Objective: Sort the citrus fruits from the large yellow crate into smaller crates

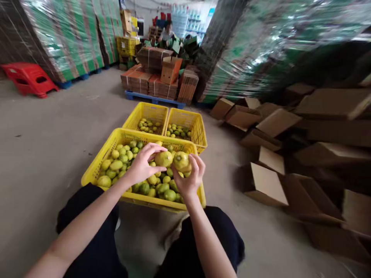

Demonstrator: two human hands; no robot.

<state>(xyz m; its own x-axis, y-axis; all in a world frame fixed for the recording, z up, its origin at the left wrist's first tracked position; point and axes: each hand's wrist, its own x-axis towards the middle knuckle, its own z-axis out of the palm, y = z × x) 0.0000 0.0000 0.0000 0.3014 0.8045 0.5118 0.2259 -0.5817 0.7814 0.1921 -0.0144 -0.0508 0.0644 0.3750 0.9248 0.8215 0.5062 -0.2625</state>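
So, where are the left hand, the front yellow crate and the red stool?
Left hand (142, 163): head view, back of the hand.
Front yellow crate (152, 202): head view, near wall.
Red stool (30, 79): head view, side panel.

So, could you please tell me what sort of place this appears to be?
Probably a fruit-packing area in a warehouse: yellow crates hold lemon-like fruit, flattened cartons are stacked on a blue pallet, and plastic-wrapped stacks stand behind.

Fruit lies inside the front crate at frame centre; two crates stand behind it, cartons lie right, a stool upper left.
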